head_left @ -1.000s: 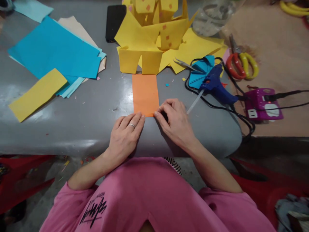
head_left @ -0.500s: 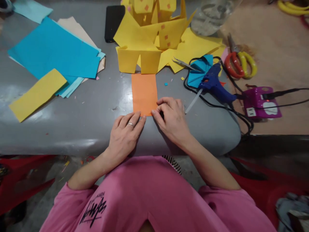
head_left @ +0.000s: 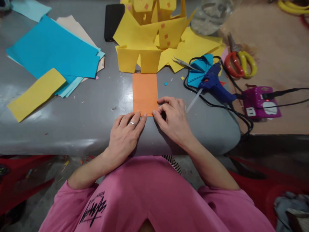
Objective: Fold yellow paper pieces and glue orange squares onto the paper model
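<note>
An orange paper rectangle (head_left: 145, 91) lies flat on the grey table, its far edge against a folded yellow paper piece (head_left: 151, 61). My left hand (head_left: 126, 130), with a ring on one finger, rests its fingertips on the paper's near edge at the left. At the near right corner, the thumb and bent index finger of my right hand (head_left: 172, 119) touch the paper's edge. The near edge shows a narrow fold line between the two hands.
Blue sheets (head_left: 55, 48) and a yellow strip (head_left: 36, 95) lie at the left. A black phone (head_left: 114, 22) is behind. At the right are a blue glue gun (head_left: 213, 82) with its cable, scissors (head_left: 238, 61) and a purple power socket (head_left: 262, 102).
The orange paper has shifted very slightly to the right. Both hands stay at its near edge with almost the same pose.
</note>
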Motion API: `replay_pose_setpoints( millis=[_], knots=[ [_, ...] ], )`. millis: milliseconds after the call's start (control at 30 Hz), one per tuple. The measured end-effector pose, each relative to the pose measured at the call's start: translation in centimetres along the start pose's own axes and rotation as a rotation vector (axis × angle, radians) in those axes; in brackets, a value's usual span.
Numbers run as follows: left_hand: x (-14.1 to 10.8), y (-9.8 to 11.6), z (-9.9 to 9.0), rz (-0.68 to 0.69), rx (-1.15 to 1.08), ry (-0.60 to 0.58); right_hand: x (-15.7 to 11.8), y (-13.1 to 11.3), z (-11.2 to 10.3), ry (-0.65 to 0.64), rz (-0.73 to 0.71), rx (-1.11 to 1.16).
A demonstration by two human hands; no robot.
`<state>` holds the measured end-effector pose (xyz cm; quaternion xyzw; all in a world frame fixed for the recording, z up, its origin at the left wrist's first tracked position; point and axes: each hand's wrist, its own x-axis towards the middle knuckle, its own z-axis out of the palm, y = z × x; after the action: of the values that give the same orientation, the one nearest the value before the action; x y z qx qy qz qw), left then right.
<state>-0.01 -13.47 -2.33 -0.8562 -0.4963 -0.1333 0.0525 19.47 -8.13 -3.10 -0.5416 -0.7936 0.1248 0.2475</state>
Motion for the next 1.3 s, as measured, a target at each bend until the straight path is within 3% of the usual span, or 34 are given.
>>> replay_pose_setpoints(
  millis=[300, 700, 900, 1100, 1300],
  knots=[
    [0.0, -0.1, 0.0, 0.006, 0.040, 0.008, -0.1, 0.6, -0.3, -0.027, 0.020, 0.017],
    [1.8, 0.3, -1.2, 0.007, 0.076, -0.289, -0.5, 0.4, -0.7, -0.044, -0.008, -0.007],
    [1.8, 0.5, -1.2, 0.030, 0.110, -0.265, -2.6, -0.2, -1.2, 0.016, -0.156, -0.191],
    [1.0, 0.0, -1.0, 0.044, 0.066, -0.218, -3.8, -0.5, -1.2, 0.017, -0.202, -0.348],
    [-0.7, -1.7, -1.6, -0.077, -0.007, -0.168, -3.8, -0.6, -1.2, 0.027, -0.225, -0.392]
  ],
)
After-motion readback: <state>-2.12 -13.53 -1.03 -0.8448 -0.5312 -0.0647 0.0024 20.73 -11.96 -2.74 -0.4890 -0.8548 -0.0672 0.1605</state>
